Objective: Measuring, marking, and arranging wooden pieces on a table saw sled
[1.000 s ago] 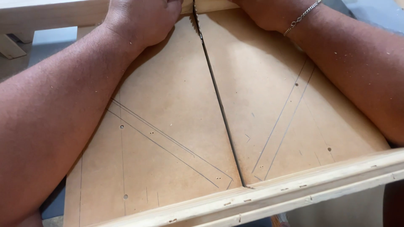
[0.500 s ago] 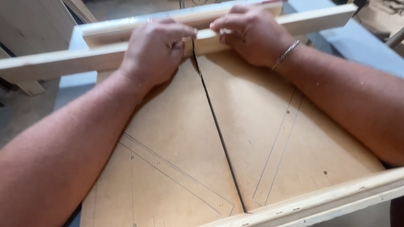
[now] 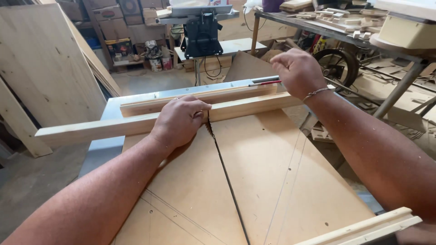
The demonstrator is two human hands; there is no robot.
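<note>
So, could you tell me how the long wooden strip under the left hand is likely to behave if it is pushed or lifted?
The long wooden strip looks stiff and light: slim, straight pale wood. Its end overhangs the sled far to the left, so it might tip once the left hand lets go. Flat-faced, it should slide, not roll.

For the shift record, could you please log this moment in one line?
left hand pressing wooden strip on sled | blade exposed | right hand lifted, empty
</note>
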